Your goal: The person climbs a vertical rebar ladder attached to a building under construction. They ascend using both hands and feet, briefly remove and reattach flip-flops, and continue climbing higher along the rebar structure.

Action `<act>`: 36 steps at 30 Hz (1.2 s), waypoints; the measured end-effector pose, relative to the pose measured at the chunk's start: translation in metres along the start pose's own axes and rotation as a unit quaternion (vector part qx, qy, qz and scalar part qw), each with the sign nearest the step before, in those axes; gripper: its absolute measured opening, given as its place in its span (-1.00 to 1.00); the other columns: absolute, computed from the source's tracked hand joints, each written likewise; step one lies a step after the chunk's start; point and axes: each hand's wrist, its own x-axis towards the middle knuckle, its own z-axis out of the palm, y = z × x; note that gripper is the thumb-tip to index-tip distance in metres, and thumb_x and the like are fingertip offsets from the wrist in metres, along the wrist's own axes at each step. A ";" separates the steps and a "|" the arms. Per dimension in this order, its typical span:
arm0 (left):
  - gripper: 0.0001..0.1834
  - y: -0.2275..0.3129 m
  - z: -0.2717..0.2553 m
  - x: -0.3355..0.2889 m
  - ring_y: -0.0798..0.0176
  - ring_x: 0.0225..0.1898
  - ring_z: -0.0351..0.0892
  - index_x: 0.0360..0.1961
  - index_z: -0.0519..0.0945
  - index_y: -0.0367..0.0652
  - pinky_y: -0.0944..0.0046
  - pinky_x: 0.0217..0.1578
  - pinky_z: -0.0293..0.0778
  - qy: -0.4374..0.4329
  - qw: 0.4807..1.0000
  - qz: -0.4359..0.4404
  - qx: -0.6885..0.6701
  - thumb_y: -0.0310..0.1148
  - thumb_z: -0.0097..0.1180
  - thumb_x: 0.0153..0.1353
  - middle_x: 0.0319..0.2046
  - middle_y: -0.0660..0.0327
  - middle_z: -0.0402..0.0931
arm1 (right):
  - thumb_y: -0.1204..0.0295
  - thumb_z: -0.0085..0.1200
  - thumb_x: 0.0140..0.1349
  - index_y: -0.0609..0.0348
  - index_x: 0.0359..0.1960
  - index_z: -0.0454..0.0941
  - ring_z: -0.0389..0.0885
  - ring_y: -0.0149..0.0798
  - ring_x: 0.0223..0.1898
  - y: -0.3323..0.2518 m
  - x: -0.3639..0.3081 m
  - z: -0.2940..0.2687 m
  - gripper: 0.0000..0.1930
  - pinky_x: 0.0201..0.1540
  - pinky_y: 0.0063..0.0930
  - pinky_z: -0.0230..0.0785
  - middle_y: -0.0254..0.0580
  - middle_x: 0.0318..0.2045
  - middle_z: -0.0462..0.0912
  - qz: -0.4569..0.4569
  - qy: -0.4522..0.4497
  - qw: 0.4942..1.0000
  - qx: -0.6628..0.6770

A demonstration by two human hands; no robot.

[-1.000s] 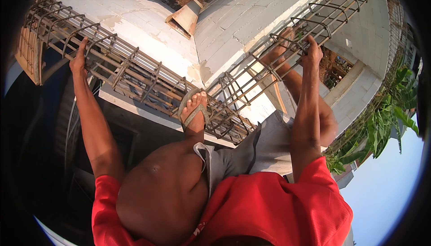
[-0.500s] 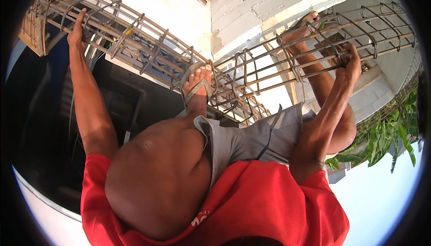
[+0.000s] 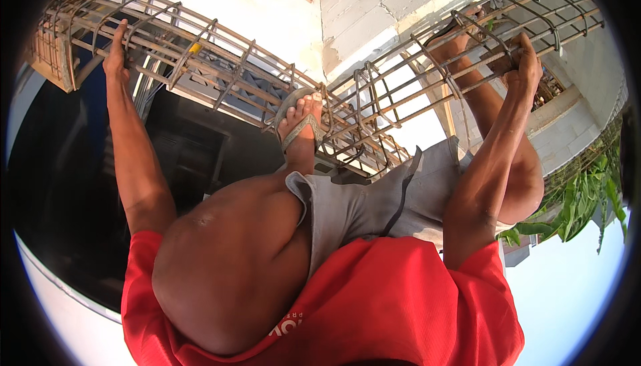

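Note:
Two long cages of rusty rebar with bent stirrups meet at a corner in front of me. My left hand (image 3: 116, 59) grips the near rod of the left cage (image 3: 176, 72), with one finger stretched up along it. Around the near rod of the right cage (image 3: 555, 35), my right hand (image 3: 527, 64) is closed with bent fingers. My foot in a flip-flop (image 3: 302, 122) stands on the cage beside the corner joint. The other foot (image 3: 471, 15) shows partly behind the right cage's rods.
Pale block walls (image 3: 380, 5) form a corner behind the cages. Timber formwork (image 3: 53, 59) stands at the far left end. Below the left cage is a dark opening (image 3: 180, 145). Green leaves (image 3: 581, 199) and sky lie at the right.
The right cage's outer end has shifted upward in the picture, with my right hand still on its rod. My left hand keeps nearly the same place. The view has shifted slightly.

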 end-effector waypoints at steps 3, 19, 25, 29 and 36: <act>-0.08 0.003 -0.001 0.003 0.31 -0.31 0.48 0.18 0.75 -0.12 0.24 -0.30 0.36 0.019 1.000 -0.013 0.002 0.30 0.63 -0.10 -0.06 0.15 0.67 | 0.39 0.48 0.07 0.21 -0.45 0.63 0.37 -0.36 -0.66 0.005 0.017 0.011 -0.77 -0.60 -0.27 0.35 -0.36 -0.63 0.39 -0.001 -0.023 0.999 -0.034; -0.14 -0.015 -0.014 0.020 0.40 -0.50 0.21 0.20 0.77 -0.06 0.29 -0.39 0.27 -0.003 1.000 -0.007 0.006 0.35 0.51 0.02 -0.34 0.37 0.46 | 0.44 0.45 0.11 0.35 -0.26 0.69 0.55 -0.34 -0.52 0.013 0.015 0.017 -0.75 -0.42 -0.33 0.57 -0.23 -0.42 0.63 0.017 -0.044 0.998 -0.032; -0.05 -0.024 -0.019 0.032 0.34 -0.37 0.42 0.18 0.73 -0.25 0.27 -0.36 0.27 0.017 1.000 -0.015 0.016 0.32 0.56 -0.04 0.02 0.20 0.66 | 0.42 0.46 0.12 0.36 -0.20 0.66 0.56 -0.36 -0.49 0.005 0.007 0.020 -0.69 -0.43 -0.34 0.51 -0.25 -0.41 0.63 0.016 -0.039 0.999 -0.020; -0.16 -0.016 -0.009 0.020 0.21 0.01 0.68 0.25 0.67 -0.33 0.19 -0.10 0.56 -0.027 0.998 0.004 -0.059 0.09 0.58 0.11 0.17 0.07 0.66 | 0.43 0.45 0.08 0.29 -0.26 0.64 0.48 -0.38 -0.56 0.012 0.020 0.019 -0.73 -0.49 -0.34 0.46 -0.29 -0.48 0.56 0.021 -0.029 0.999 -0.035; -0.24 -0.019 -0.005 0.026 0.17 0.12 0.71 0.23 0.67 -0.45 0.18 0.09 0.62 -0.021 0.991 0.019 -0.131 -0.06 0.56 0.20 0.19 0.02 0.67 | 0.43 0.43 0.09 0.30 -0.21 0.66 0.55 -0.32 -0.57 0.008 0.019 0.019 -0.72 -0.53 -0.31 0.47 -0.25 -0.48 0.61 0.038 -0.012 0.999 -0.038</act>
